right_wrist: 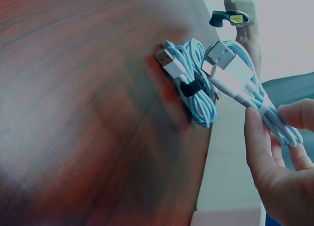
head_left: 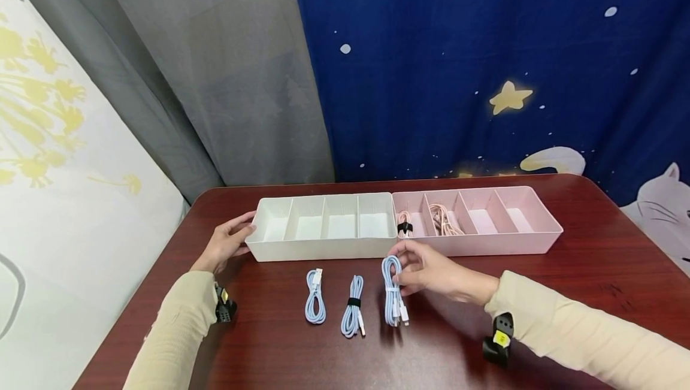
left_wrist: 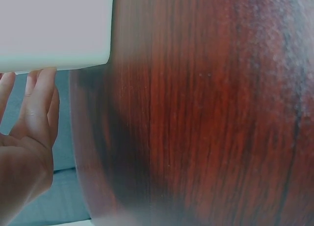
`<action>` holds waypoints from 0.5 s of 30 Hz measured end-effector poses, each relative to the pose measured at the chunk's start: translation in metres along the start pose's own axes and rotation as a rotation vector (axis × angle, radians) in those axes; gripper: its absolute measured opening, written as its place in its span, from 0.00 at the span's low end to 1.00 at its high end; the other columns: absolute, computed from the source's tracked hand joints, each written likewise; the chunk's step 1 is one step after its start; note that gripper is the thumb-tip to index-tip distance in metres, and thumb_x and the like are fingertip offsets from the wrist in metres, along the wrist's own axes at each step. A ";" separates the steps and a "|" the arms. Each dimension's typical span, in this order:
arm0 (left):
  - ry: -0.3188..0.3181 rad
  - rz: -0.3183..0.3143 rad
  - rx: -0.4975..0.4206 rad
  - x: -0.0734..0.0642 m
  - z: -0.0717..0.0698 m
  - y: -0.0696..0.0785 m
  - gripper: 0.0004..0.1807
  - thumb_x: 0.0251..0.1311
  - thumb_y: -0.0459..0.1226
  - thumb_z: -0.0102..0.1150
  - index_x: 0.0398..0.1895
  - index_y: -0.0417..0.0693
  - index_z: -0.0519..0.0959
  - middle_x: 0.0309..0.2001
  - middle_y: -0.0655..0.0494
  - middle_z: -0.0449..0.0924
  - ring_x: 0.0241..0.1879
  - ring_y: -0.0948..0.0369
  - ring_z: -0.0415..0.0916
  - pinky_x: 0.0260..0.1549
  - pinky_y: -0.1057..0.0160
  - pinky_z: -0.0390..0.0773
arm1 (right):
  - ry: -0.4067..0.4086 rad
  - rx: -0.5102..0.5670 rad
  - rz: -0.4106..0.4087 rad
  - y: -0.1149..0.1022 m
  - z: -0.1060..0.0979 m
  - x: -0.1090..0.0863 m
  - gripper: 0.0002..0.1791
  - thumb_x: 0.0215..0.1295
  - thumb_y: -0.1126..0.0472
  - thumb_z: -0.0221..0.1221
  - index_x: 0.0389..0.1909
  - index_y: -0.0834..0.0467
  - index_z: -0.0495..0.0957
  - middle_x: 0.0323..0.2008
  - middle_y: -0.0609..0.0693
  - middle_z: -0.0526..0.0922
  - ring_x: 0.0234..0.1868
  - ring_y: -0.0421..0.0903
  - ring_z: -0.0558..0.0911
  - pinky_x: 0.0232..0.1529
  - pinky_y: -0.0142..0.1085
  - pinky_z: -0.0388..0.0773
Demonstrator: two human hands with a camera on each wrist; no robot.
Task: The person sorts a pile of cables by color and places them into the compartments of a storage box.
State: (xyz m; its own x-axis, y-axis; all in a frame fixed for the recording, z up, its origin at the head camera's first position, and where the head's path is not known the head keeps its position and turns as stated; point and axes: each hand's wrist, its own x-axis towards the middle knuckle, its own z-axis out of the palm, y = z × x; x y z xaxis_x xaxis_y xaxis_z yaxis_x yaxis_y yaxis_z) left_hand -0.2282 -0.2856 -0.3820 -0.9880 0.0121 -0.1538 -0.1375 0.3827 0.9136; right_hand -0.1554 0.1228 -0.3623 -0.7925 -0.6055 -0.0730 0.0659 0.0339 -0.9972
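Observation:
My right hand (head_left: 428, 270) pinches a coiled light-blue charging cable (head_left: 392, 294) between thumb and fingers, just in front of where the two boxes meet. In the right wrist view, this cable (right_wrist: 274, 119) shows a metal USB plug and a pale tie. On the table to its left lie a blue cable with a black strap (head_left: 356, 287) and another coiled blue cable (head_left: 315, 309). My left hand (head_left: 223, 244) touches the left end of the white divided box (head_left: 323, 250). Its fingers look fairly straight against that wall in the left wrist view.
A pink divided box (head_left: 501, 245) adjoins the white box on the right. Its two left compartments hold a strapped pink cable (head_left: 404, 218) and a loosely coiled pink cable (head_left: 443, 221). Behind the dark red wooden table (head_left: 280, 360) hang a grey curtain (head_left: 237, 78) and a blue curtain (head_left: 420, 78).

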 end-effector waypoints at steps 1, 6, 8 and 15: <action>0.002 -0.002 -0.002 0.000 0.000 0.000 0.30 0.62 0.47 0.48 0.66 0.52 0.58 0.59 0.39 0.62 0.35 0.66 0.74 0.38 0.59 0.76 | 0.001 -0.003 0.001 -0.002 0.000 0.001 0.21 0.53 0.76 0.53 0.47 0.73 0.60 0.35 0.61 0.70 0.33 0.46 0.76 0.34 0.46 0.77; 0.013 -0.007 -0.001 0.000 0.001 0.000 0.29 0.61 0.47 0.49 0.65 0.52 0.58 0.59 0.39 0.62 0.35 0.67 0.74 0.38 0.59 0.76 | 0.016 -0.006 0.006 -0.008 -0.001 0.003 0.21 0.53 0.76 0.54 0.48 0.73 0.60 0.35 0.60 0.71 0.33 0.46 0.75 0.35 0.45 0.77; 0.012 -0.005 0.000 0.000 0.001 0.000 0.29 0.62 0.47 0.48 0.65 0.52 0.58 0.59 0.39 0.62 0.35 0.67 0.74 0.38 0.59 0.76 | 0.023 -0.006 0.006 -0.010 -0.002 0.004 0.22 0.52 0.76 0.55 0.48 0.73 0.60 0.35 0.60 0.72 0.34 0.46 0.76 0.35 0.46 0.77; 0.005 -0.008 0.002 0.000 0.000 0.000 0.29 0.62 0.46 0.48 0.66 0.52 0.58 0.59 0.39 0.62 0.36 0.66 0.73 0.38 0.59 0.76 | 0.027 -0.004 -0.011 -0.013 -0.009 0.011 0.22 0.53 0.77 0.54 0.48 0.75 0.60 0.33 0.56 0.74 0.33 0.46 0.77 0.35 0.46 0.77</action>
State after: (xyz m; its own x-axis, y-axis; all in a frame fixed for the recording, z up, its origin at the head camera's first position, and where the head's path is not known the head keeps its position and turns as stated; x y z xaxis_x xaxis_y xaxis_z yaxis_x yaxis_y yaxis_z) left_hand -0.2278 -0.2854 -0.3816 -0.9872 0.0043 -0.1591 -0.1452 0.3849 0.9115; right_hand -0.1705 0.1225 -0.3500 -0.8090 -0.5845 -0.0626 0.0549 0.0310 -0.9980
